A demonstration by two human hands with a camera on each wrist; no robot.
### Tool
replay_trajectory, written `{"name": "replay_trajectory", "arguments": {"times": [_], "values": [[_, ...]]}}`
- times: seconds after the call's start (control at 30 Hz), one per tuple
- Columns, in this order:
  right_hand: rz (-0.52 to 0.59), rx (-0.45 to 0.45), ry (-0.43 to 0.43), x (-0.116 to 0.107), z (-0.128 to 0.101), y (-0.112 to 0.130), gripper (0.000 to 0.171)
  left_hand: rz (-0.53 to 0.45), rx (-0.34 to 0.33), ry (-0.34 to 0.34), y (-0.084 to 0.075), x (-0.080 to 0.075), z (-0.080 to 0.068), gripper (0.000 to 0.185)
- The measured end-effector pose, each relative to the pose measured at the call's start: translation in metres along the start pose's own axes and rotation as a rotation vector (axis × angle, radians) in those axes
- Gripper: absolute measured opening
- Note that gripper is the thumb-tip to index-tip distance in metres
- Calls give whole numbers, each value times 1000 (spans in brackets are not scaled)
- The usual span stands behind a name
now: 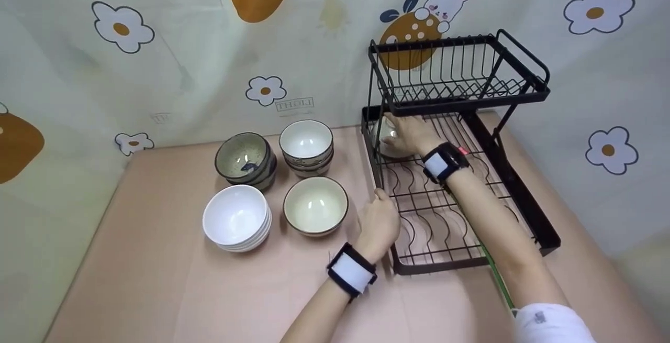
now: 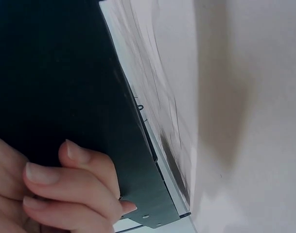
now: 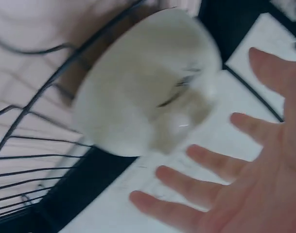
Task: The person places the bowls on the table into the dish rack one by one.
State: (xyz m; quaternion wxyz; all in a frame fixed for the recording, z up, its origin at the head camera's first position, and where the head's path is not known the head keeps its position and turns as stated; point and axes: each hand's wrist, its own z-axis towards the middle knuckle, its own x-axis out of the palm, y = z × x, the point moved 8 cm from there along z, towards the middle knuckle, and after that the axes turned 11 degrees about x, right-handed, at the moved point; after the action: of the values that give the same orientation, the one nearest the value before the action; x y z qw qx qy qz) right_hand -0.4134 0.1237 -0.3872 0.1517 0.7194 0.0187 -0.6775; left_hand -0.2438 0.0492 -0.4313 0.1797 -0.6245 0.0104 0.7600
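A black two-tier dish rack (image 1: pixel 523 196) stands on the right of the pink table. A pale bowl (image 1: pixel 386 136) sits tilted at the back left of its lower tier, blurred in the right wrist view (image 3: pixel 148 82). My right hand (image 1: pixel 413 133) is under the upper tier, right beside this bowl. Its fingers (image 3: pixel 186 182) are spread and straight, just off the bowl. My left hand (image 1: pixel 379 220) holds the rack's left edge, and its fingers (image 2: pixel 70 184) curl against the black side of the rack (image 2: pixel 65 73).
Left of the rack are a speckled bowl stack (image 1: pixel 245 159), a white patterned stack (image 1: pixel 306 146), a plain white stack (image 1: pixel 236 217) and a cream brown-rimmed bowl (image 1: pixel 315 206). The rack's upper tier (image 1: pixel 471 101) hangs over the right hand. A flowered curtain backs the table.
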Motion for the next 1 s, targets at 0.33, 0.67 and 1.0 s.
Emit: {"name": "replay_trajectory", "arguments": {"times": [0.33, 0.67, 1.0], "values": [[-64, 45, 164, -9, -62, 27, 67, 79, 37, -64, -5, -2, 1, 44], [-99, -63, 15, -13, -102, 52, 45, 66, 14, -39, -5, -1, 0, 42], [-105, 40, -74, 4, -132, 54, 53, 81, 43, -4, -2, -11, -7, 32]]}}
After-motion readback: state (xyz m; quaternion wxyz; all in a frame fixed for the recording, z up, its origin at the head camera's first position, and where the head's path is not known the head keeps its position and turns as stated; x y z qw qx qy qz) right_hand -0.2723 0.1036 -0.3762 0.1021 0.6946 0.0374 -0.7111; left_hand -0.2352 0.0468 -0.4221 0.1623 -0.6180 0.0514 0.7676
